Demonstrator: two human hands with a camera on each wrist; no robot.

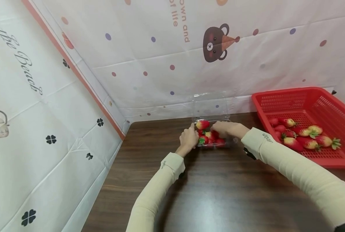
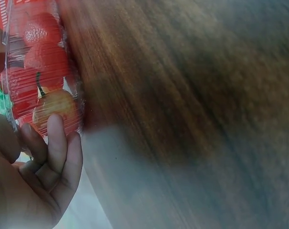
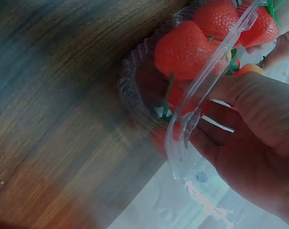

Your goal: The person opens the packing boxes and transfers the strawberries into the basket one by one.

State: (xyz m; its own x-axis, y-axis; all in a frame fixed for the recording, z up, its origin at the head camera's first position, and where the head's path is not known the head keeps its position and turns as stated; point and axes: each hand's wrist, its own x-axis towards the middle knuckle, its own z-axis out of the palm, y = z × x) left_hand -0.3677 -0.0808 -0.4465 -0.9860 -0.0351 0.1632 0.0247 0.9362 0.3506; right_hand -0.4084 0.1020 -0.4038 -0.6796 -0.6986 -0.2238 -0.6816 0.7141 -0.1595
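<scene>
A clear plastic clamshell box (image 3: 130, 90) stands at the table's far edge, its transparent lid (image 1: 210, 104) raised against the wall cloth. Several red strawberries (image 2: 46, 64) fill it, some with yellowish tops and green leaves. My left hand (image 1: 188, 138) grips the box's left side, curled fingers (image 2: 58, 129) against the plastic wall. Over the box's right rim reaches my right hand (image 1: 226, 129); its thumb and fingers go down among the fruit and hold a strawberry (image 3: 180, 98), partly hidden by the hand and rim. One yellow-tipped strawberry (image 1: 202, 124) lies at the back left corner.
To the right stands a red plastic basket (image 1: 338, 112) with several more strawberries (image 1: 307, 141) inside. The brown wooden table (image 1: 213, 193) extends in front of the box. Printed cloth (image 1: 161, 48) hangs behind and on the left.
</scene>
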